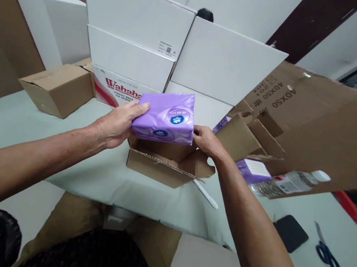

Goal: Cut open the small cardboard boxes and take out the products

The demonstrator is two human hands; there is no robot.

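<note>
A purple plastic-wrapped pack of tissues (165, 110) is held tilted above a small open cardboard box (158, 170). My left hand (121, 123) grips its left end, thumb on top and the other fingers mostly hidden underneath. At the pack's right end, the curled fingers of my right hand (207, 141) press against its edge; their tips are partly hidden. The box stands near the table's front edge, its right flap (204, 164) folded outward below my right hand. Part of the box's inside shows beneath the pack.
Behind stands a large white Wahaha carton (138, 11) with raised flaps. A closed brown box (58, 89) is left. On the right are an opened box (243, 138), another purple pack (253, 170), a plastic bottle (290, 183), a black pad (290, 233), scissors (325, 251) and a white strip-like tool (206, 195).
</note>
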